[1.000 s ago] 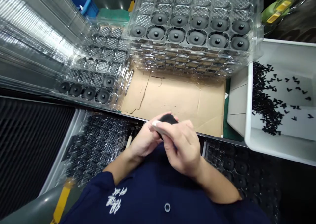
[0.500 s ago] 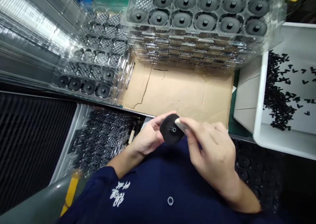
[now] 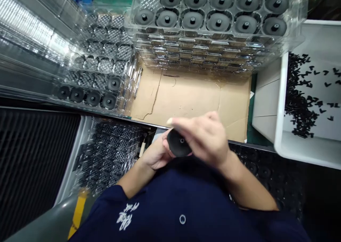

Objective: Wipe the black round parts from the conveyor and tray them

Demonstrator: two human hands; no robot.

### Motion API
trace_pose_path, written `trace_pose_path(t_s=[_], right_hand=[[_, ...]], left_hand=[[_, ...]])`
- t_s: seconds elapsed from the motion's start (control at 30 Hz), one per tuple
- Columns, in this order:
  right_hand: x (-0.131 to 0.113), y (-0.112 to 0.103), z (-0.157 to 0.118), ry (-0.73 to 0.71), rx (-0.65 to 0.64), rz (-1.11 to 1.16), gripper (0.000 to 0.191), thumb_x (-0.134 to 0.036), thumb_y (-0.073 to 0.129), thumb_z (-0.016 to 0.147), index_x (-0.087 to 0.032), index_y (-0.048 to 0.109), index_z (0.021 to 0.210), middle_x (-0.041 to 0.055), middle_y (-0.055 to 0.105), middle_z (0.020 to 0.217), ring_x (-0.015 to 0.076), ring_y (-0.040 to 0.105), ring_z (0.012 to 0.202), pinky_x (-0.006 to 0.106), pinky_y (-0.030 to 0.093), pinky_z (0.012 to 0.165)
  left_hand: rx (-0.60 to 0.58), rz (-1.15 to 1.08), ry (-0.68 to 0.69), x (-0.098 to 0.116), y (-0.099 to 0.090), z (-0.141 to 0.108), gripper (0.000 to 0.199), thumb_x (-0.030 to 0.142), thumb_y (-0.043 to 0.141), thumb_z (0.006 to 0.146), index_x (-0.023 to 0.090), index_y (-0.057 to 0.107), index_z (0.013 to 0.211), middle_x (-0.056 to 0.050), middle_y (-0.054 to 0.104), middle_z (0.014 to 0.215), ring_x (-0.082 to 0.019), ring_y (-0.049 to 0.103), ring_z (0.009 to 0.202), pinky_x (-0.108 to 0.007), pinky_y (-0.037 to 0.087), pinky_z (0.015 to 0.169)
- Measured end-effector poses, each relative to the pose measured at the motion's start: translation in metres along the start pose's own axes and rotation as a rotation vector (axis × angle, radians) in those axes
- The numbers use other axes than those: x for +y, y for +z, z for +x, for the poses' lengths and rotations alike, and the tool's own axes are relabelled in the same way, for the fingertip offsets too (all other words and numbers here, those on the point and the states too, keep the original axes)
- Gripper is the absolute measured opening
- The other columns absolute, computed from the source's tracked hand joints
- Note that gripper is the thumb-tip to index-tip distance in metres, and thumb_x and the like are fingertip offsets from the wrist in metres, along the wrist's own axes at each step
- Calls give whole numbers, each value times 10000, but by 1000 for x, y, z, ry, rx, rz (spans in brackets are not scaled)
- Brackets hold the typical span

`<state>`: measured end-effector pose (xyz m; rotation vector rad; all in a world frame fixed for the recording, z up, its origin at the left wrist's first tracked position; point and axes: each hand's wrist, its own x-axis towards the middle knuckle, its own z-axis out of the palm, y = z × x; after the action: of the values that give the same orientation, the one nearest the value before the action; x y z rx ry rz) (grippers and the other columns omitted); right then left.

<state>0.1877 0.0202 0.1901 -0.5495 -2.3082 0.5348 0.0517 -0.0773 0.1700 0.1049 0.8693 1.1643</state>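
A round black disc [image 3: 178, 144] with a small hollow post at its centre is held in front of my body. My left hand [image 3: 157, 153] is closed on its left and lower edge, fingers behind and thumb at the side. Over its upper right part lies my right hand [image 3: 206, 139], slightly blurred, its fingers pressed together and the index finger reaching past the rim. Pale material shows at that fingertip; whether it is a covering or a held piece I cannot tell. The right thumb and the underside of that hand are hidden.
Stacked clear trays [image 3: 213, 32] with black discs stand at the back. Another clear tray [image 3: 117, 103] with several discs is on the left. A white bin [image 3: 278, 128] of small black clips is at right. Cardboard [image 3: 186, 92] covers the bench between them. A pale-handled tool [image 3: 142, 149] lies left.
My right hand has moved left and slightly up across the disc, now covering more of it. The disc and my left hand have shifted slightly left in the view.
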Motion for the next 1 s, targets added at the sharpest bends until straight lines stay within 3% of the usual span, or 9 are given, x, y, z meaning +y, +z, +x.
trace_pose_path(t_s=[0.1,0.2,0.33,0.43,0.53,0.6,0.7,0.83,1.0], right_hand=[[49,14,-28,308,-34,-158,246,-257,485,955,-202,654,1126,29,717,884,127,592,747,312,321,745],[79,42,-74,567,-183,-71,298,-319,465,950,-203,672,1130,63,724,911,166,618,811,321,341,756],[82,67,-109,653,-236,20,317,-306,430,943,-188,690,1080,72,727,949,177,640,827,322,407,758],[68,49,-85,704,-184,44,292,-320,463,933,-209,679,1094,53,718,972,173,635,800,323,440,745],[29,15,-36,632,63,43,292,-294,487,935,-267,614,1196,33,676,1101,173,618,887,318,450,763],[-4,1,-11,413,208,-46,313,-213,504,919,-260,586,1217,35,678,1086,168,606,896,327,424,812],[-37,3,5,122,106,29,291,-149,507,907,-172,578,1187,28,695,862,132,586,731,322,390,742],[-40,16,11,107,-125,123,206,-142,479,924,-137,612,1080,21,685,804,107,556,654,305,325,639],[-36,15,7,87,61,80,278,-129,487,902,-128,584,1162,23,663,769,127,556,683,322,338,694]], left_hand=[[-105,-142,0,4,-2,1,623,474,853,565,273,666,1125,-34,694,1128,-241,692,972,-308,575,805],[-164,-190,8,6,-6,1,602,474,839,581,272,666,1121,-49,679,1161,-241,690,989,-301,566,830],[-146,-190,-8,9,-8,3,686,488,847,560,261,632,1170,-67,682,1134,-253,688,983,-300,561,811],[-128,-178,-21,10,-5,5,691,459,866,554,241,631,1165,-76,681,1137,-269,684,990,-301,565,793],[-94,-173,-1,10,-3,6,581,340,871,595,247,654,1126,-47,685,1142,-254,691,964,-299,572,787],[-59,-151,31,9,-4,5,516,302,838,651,244,658,1130,-34,694,1126,-234,688,965,-288,564,810],[7,-81,101,9,-10,4,448,297,800,702,221,668,1122,-29,706,1096,-220,669,1012,-272,527,889],[83,-46,191,9,-11,2,508,219,844,628,249,671,1105,3,714,1070,-198,676,983,-251,538,854],[10,-29,179,13,-1,-2,339,233,810,682,211,720,1008,-5,740,936,-182,686,959,-242,529,868]])
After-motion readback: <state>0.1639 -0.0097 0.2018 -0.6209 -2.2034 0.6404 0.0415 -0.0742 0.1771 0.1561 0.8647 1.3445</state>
